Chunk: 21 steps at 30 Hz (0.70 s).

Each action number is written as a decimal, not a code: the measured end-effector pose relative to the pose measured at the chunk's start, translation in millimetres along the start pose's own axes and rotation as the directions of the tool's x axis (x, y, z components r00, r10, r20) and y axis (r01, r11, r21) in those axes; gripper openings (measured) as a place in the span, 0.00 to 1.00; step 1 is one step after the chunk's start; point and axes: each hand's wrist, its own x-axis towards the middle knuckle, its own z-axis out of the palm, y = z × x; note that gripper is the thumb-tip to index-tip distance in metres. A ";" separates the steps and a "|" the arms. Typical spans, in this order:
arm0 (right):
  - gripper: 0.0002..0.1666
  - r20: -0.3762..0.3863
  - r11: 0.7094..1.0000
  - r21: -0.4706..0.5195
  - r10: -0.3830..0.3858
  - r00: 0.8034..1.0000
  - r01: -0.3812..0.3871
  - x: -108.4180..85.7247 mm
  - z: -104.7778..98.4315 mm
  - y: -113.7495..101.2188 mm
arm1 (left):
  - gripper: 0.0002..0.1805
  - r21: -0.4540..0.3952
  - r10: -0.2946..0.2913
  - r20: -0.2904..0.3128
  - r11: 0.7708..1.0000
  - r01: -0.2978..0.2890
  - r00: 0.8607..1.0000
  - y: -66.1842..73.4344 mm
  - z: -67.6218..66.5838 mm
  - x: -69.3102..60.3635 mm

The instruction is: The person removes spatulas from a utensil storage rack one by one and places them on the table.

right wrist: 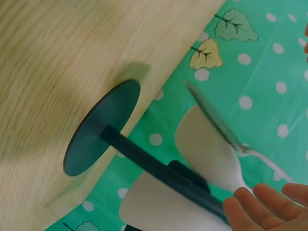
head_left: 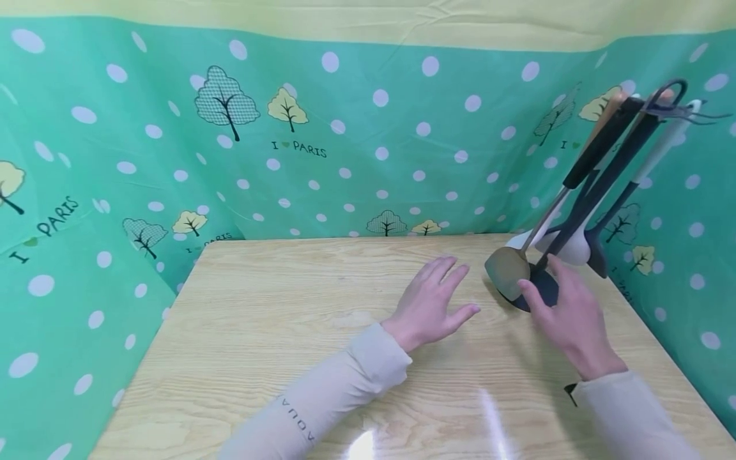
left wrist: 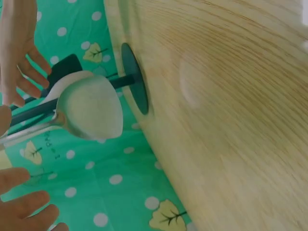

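A dark utensil stand (head_left: 547,292) with a round base and upright pole stands at the table's right side. Several kitchen utensils hang from its top, among them a metal wok turner (head_left: 506,271) with a black handle and a white utensil with a broad head (head_left: 575,248). My right hand (head_left: 569,313) is beside the stand, thumb and fingers spread apart; in the right wrist view its fingers (right wrist: 264,207) are close to the pole (right wrist: 154,163), and contact is unclear. Left of the stand, my left hand (head_left: 428,303) hovers with spread fingers, holding nothing.
The light wooden table (head_left: 259,332) reaches a green dotted cloth (head_left: 345,147) at its back and sides. A dark-headed utensil (head_left: 597,252) hangs at the stand's right side, close to the cloth. Dark hooks (head_left: 669,105) stick out at the stand's top.
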 end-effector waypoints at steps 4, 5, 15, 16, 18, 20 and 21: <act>0.39 -0.032 0.999 0.030 0.013 0.999 -0.012 4.2 0.3 8.3 | 0.34 -0.009 -0.002 0.003 1.000 0.002 1.000 5.7 5.3 7.0; 0.38 -0.043 0.999 0.039 0.014 0.999 -0.013 5.3 1.1 10.5 | 0.34 -0.018 -0.004 0.003 1.000 0.004 1.000 6.9 6.5 8.8; 0.35 -0.053 0.983 0.149 0.115 0.992 -0.106 13.5 8.1 35.0 | 0.33 -0.095 -0.011 -0.031 0.995 0.008 0.999 18.9 19.2 32.2; 0.36 -0.051 0.979 0.164 0.130 0.990 -0.120 14.1 8.4 36.9 | 0.33 -0.105 -0.014 -0.030 0.994 0.010 0.999 20.3 20.0 34.5; 0.37 -0.043 0.969 0.190 0.169 0.985 -0.158 15.8 8.8 40.1 | 0.33 -0.123 -0.022 -0.020 0.992 0.019 1.000 23.0 21.4 39.5; 0.39 -0.034 0.959 0.206 0.204 0.978 -0.193 18.1 9.7 42.7 | 0.34 -0.135 -0.037 -0.007 0.990 0.035 0.999 26.2 21.4 44.5; 0.40 -0.030 0.955 0.207 0.221 0.975 -0.210 19.5 10.5 43.9 | 0.34 -0.145 -0.046 -0.002 0.988 0.046 0.999 27.6 21.2 47.3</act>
